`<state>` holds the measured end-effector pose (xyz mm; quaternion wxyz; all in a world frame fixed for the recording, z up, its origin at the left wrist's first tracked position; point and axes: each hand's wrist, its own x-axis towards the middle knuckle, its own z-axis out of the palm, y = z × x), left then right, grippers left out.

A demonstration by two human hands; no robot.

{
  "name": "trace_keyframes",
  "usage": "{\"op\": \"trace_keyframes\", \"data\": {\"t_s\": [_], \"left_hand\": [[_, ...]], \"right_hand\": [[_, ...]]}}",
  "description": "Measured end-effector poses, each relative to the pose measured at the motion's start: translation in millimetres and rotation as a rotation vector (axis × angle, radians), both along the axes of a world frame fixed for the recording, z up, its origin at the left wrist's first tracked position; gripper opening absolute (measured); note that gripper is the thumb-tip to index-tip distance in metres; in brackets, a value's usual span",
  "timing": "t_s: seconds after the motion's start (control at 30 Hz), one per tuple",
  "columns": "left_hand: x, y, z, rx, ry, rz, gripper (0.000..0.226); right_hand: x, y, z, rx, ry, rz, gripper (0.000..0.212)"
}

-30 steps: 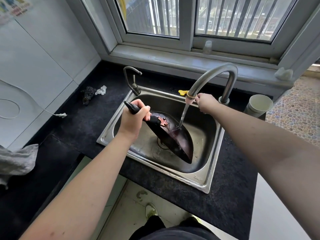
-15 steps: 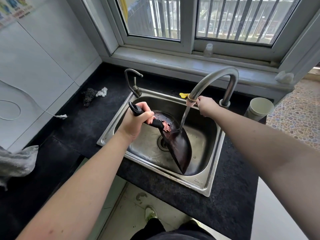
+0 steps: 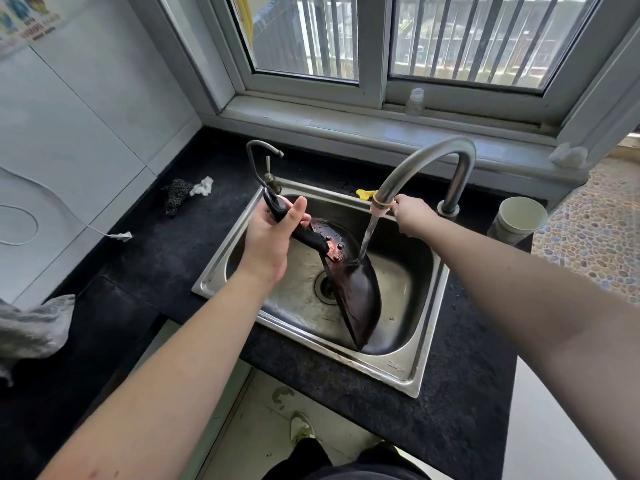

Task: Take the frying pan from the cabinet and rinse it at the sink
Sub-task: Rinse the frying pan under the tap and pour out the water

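Observation:
A dark frying pan [image 3: 360,299] stands nearly on edge inside the steel sink [image 3: 412,372], its rim down near the front wall. My left hand [image 3: 273,233] grips its black handle over the sink's left side. Water runs from the curved tap [image 3: 415,164] onto the pan just below the handle rivets. My right hand [image 3: 410,213] is closed on the tap's spout end, right beside the stream.
A thin second tap [image 3: 258,157] rises at the sink's back left corner. A dark scourer [image 3: 176,197] and a white scrap lie on the black counter [image 3: 156,258] to the left. A pale cup [image 3: 519,220] stands right of the tap. A grey cloth [image 3: 31,327] hangs at far left.
My left hand has turned the pan from a shallow tilt to almost vertical, and the handle has risen. My right hand has stayed on the spout; water keeps running.

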<state>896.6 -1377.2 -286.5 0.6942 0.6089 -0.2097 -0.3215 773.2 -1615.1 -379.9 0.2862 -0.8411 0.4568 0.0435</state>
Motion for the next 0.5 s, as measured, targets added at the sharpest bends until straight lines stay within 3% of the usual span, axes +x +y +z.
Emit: {"op": "trace_keyframes", "data": {"t_s": [0.1,0.27,0.5], "left_hand": [[-6,-5,0,0.001,0.002,0.163,0.018],[-15,-19,9,0.184,-0.282,0.127,0.022],[-16,-34,15,0.166,-0.205,0.083,0.021]], "right_hand": [[-1,0,-1,0.000,-0.015,0.011,0.035],[-1,1,2,0.012,-0.020,0.008,0.034],[-2,1,2,0.025,-0.016,-0.007,0.035]]}}
